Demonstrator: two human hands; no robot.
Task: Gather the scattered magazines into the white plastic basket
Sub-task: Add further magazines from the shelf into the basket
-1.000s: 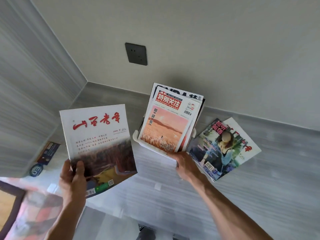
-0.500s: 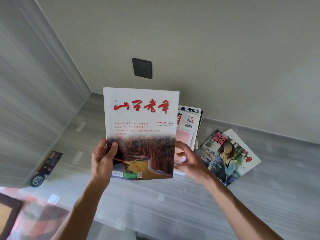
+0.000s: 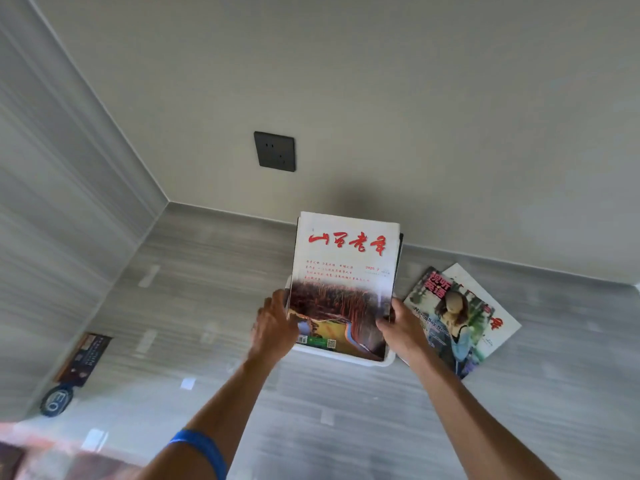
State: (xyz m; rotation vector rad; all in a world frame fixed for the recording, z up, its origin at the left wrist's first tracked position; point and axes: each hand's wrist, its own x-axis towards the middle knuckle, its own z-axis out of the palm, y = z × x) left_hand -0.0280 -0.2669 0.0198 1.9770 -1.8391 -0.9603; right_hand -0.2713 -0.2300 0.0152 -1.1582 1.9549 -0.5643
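Observation:
A white magazine with red calligraphy [image 3: 343, 271] stands upright in the white plastic basket [image 3: 377, 362], in front of other magazines whose dark edges show behind it. My left hand [image 3: 275, 323] holds its lower left edge. My right hand [image 3: 401, 323] grips its lower right edge. Two more magazines lie on the floor to the right: one with a woman on the cover [image 3: 450, 317] on top of a white one [image 3: 498, 320].
The basket stands on grey wood-look flooring close to a beige wall with a dark socket [image 3: 274, 151]. A dark booklet [image 3: 85, 355] and a round blue badge [image 3: 56, 400] lie at the left wall. A reddish rug edge [image 3: 41, 459] shows bottom left.
My left hand carried the white magazine from the left over to the basket and lowered it in front of the others. My right hand moved from the basket's front to the magazine's right edge.

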